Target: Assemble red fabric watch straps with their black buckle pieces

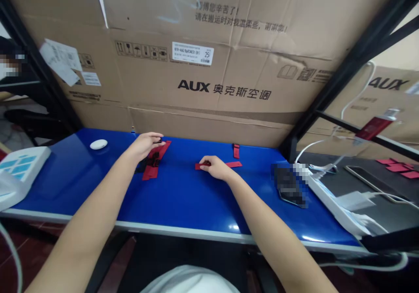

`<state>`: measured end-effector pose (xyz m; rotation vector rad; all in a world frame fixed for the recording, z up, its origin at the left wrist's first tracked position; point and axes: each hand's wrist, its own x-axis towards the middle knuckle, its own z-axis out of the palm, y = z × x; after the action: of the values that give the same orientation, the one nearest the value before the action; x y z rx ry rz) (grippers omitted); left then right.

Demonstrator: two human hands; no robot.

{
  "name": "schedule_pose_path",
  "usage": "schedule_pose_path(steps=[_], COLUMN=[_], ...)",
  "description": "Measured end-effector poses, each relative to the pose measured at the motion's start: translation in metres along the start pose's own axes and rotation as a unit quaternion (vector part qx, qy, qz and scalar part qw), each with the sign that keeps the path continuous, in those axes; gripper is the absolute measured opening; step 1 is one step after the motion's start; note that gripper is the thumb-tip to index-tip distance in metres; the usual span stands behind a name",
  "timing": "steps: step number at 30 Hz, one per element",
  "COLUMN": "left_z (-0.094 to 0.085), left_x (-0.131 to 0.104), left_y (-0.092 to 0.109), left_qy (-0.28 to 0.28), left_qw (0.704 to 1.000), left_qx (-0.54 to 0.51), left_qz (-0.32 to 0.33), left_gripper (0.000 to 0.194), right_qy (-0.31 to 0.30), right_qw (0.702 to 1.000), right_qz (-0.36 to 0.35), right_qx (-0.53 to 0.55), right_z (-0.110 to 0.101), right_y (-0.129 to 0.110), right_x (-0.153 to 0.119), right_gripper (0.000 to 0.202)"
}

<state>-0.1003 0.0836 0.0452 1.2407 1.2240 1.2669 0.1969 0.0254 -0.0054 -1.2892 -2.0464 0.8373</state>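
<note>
My left hand is at the back of the blue table, its thumb and fingers closed around a small black piece. Just beneath and beside it lies a pile of red straps with black parts among them. To the right, my right hand pinches a red strap that lies along the tabletop and sticks out on both sides of the hand. Its fingers hide the strap's middle. Behind it, near the cardboard, rests a short red strap with a black end.
Upright cardboard walls off the back of the blue table. A white round disc and a white device are at left. At right lie a blurred dark phone-like object and a white power strip with cables.
</note>
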Motion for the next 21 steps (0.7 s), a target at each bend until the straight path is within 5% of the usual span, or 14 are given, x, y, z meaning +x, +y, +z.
schedule_pose_path(steps=[3,9,12,15,18,21], left_z=[-0.012,0.030,0.027,-0.002,-0.029,-0.036], left_x=[-0.001,-0.015,-0.008,0.004,0.011,0.014], left_y=[0.001,-0.010,-0.014,-0.017,-0.018,-0.019], left_qy=[-0.011,-0.190,-0.116,-0.010,0.000,-0.020], left_qw=[0.999,0.976,0.959,0.923,0.900,0.891], left_qx=[-0.004,0.099,0.243,0.378,0.435,0.452], left_qz=[-0.043,0.038,0.087,0.076,0.006,-0.021], left_gripper=[0.023,0.033,0.023,0.016,0.008,0.014], right_qy=[0.005,0.032,0.033,0.032,0.030,0.028], right_qw=[1.000,0.997,0.998,0.999,0.999,0.999], right_qz=[0.003,0.005,0.010,0.011,0.012,0.012], right_qx=[0.016,0.067,0.050,0.035,0.030,0.027], right_z=[-0.001,0.000,0.002,0.003,0.003,0.003], right_y=[-0.001,0.000,0.004,0.008,0.008,0.006], right_x=[-0.005,-0.005,-0.005,-0.006,-0.006,-0.006], right_gripper=[0.015,0.013,0.010,0.009,0.010,0.010])
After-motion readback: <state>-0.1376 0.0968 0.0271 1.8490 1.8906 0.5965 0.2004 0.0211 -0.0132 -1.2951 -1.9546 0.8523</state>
